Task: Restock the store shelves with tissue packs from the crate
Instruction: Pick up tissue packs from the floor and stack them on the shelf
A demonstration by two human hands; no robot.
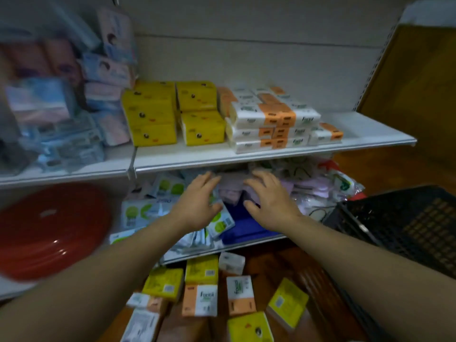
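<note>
task looks partly done. the upper white metal shelf point(246, 156) already carries 2-high stacks of yellow plastic-wrapped tissue packs point(172, 114) and white-and-orange wrapped tissue packs point(274, 119). the lower white shelf point(222, 248) holds a loose pile of green-and-white sachet packs point(145, 211) and pale pink soft tissue packs point(232, 191), untidy, over a blue flat sheet point(244, 225).

still left: about 9 yellow and orange-white packs scattered on the brown floor point(201, 269) below the shelf. the black plastic lattice crate point(394, 225) at right shows no packs in its visible part.

left hand point(197, 203) and right hand point(269, 201) both reach onto the lower shelf, palms down, fingers spread and fairly straight, gripping nothing. the pale pink packs lie between the 2 hands and under the fingertips point(256, 178). contact looks likely, but blur means i cannot tell for sure. judged step: pushing or squaring the pink pile back.
</note>
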